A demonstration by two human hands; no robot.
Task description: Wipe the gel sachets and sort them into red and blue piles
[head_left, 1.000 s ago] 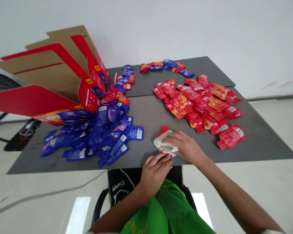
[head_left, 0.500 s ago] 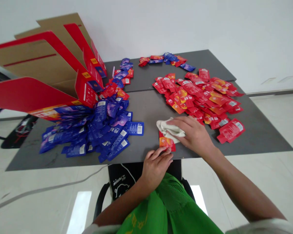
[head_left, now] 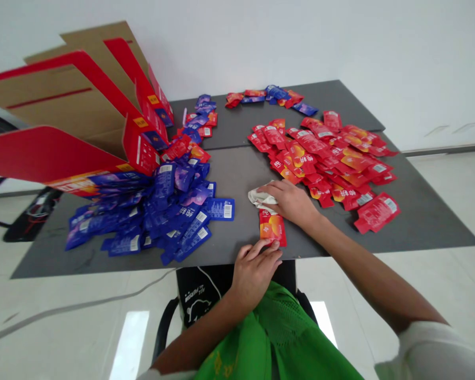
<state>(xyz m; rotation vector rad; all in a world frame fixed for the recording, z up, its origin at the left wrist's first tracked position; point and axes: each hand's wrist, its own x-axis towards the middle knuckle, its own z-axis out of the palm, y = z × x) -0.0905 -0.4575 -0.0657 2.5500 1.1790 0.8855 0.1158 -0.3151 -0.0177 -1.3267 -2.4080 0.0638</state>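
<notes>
A red and orange pouch [head_left: 273, 228] lies flat near the front edge of the table. My left hand [head_left: 254, 266] holds its near end down with fingertips pressed on it, the thumb partly hidden. In my right hand [head_left: 293, 203] is a bunched white cloth [head_left: 260, 198], gripped under the fingers at the pouch's far end. The cloth covers the top of that pouch. Just beyond my right hand spreads a heap of red pouches [head_left: 320, 153]. To the left of my hands is a pile of blue pouches [head_left: 158, 216].
Two open red cardboard boxes [head_left: 83, 100] stand at the table's left side. A line of mixed red and blue pouches [head_left: 277, 94] runs along the back of the grey table [head_left: 233, 163]. A pale cable [head_left: 103, 301] crosses the floor at left.
My right hand has slid the cloth away from me and slightly left, uncovering more of the red pouch. My left hand stays at the pouch's near end.
</notes>
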